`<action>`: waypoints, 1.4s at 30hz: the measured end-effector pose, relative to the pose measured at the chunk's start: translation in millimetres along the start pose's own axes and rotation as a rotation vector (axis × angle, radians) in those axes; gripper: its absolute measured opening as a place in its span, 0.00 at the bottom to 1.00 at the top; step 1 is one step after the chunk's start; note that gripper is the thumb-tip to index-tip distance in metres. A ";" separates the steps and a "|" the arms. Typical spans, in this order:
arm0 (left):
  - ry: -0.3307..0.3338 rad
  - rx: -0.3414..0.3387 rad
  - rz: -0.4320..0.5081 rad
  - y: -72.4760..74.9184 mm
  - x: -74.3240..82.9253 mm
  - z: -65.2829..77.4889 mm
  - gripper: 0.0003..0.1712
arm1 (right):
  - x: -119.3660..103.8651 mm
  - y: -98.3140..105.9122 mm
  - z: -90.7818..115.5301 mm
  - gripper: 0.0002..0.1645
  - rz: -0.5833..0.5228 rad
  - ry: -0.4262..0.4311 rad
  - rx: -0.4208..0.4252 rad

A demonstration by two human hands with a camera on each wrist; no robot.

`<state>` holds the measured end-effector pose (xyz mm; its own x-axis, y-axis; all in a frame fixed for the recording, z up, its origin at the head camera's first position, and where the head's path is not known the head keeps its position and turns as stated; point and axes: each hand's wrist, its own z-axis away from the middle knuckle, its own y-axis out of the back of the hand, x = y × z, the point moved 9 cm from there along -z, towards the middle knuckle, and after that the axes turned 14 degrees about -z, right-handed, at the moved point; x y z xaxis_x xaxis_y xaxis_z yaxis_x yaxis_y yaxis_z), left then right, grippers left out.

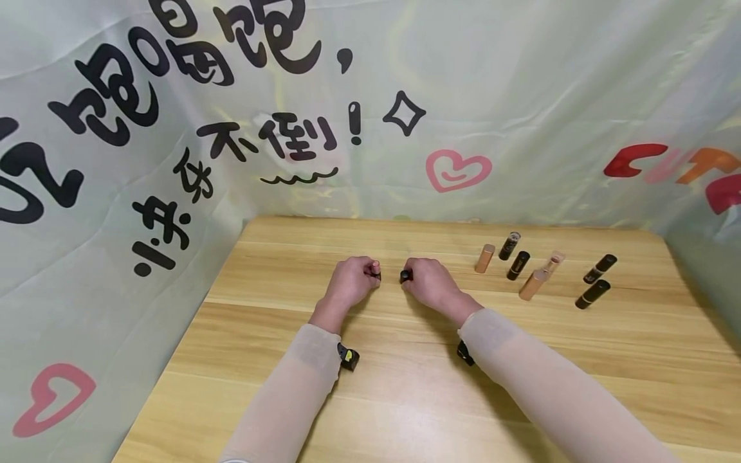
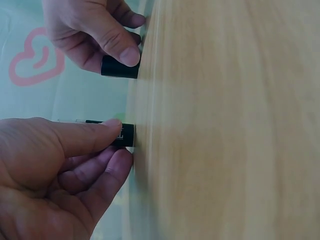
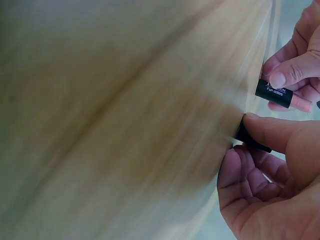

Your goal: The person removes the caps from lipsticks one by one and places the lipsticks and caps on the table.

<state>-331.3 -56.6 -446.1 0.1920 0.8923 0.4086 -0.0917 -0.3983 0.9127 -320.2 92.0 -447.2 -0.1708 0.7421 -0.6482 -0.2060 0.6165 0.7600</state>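
Note:
Near the middle of the table, my left hand (image 1: 351, 281) pinches a black lipstick tube (image 3: 275, 93) between thumb and fingers. Pale lettering marks its side, and a pink end sticks out away from the table in the right wrist view. A short gap away, my right hand (image 1: 432, 283) holds a plain black cap (image 2: 119, 68), thumb along one side and curled fingers behind. Both pieces are held upright, their lower ends close over the tabletop. Fingers hide part of each piece.
On the right of the wooden table (image 1: 405, 399) several lipsticks stand, among them a rose-gold tube (image 1: 485, 258), a black tube (image 1: 518, 265) and another black tube (image 1: 593, 294). A printed cloth (image 1: 521, 83) hangs behind the table's far edge.

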 end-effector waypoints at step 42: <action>-0.140 0.041 0.028 16.4 70.8 58.6 0.07 | 60.1 137.6 142.1 0.11 -0.226 0.040 0.653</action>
<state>-262.0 -12.5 -402.0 0.3244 0.8434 0.4284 -0.0593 -0.4339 0.8990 -222.0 258.8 -374.8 -0.2296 0.5741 -0.7860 0.3791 0.7965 0.4710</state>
